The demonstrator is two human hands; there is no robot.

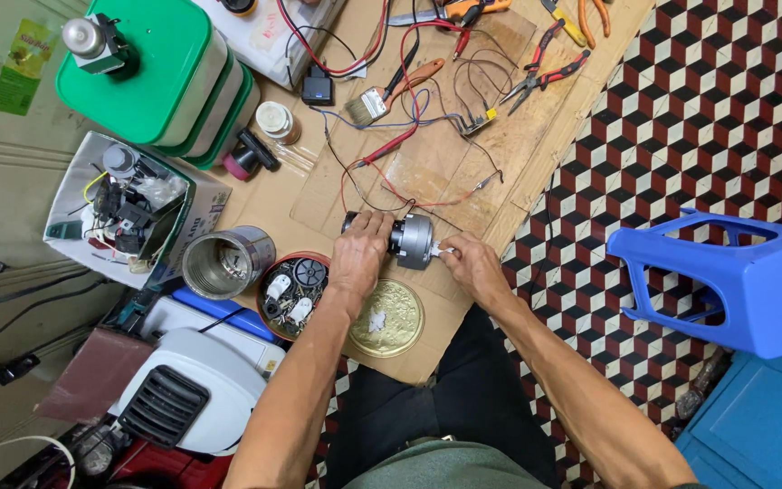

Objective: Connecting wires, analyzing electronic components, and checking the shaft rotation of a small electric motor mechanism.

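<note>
Left hand (361, 251) wraps over the dark end of a small electric motor (403, 240), fingers curled down around it, a firm grasp. Right hand (471, 265) pinches at the opposite end, fingertips closed on a small white piece (443, 251) at the motor's silver face; what that piece is, too small to tell. The motor lies directly between the two hands, on a sheet of cardboard (463, 154) spread on the floor. Its long axis runs left to right across the view, tilted slightly down toward the right hand. Dark end to the left hand, silver housing to the right hand. Both hands touch it; the left covers more of the body, the right only reaches the tip.

Thin red and black wires (382, 186) run from the motor up the cardboard. Just below the left wrist sits a round gold lid (402, 326), and beside it a round tin of small parts (291, 290). An empty metal can (226, 263) lies further left. Pliers (545, 72) are well apart at the far edge.
</note>
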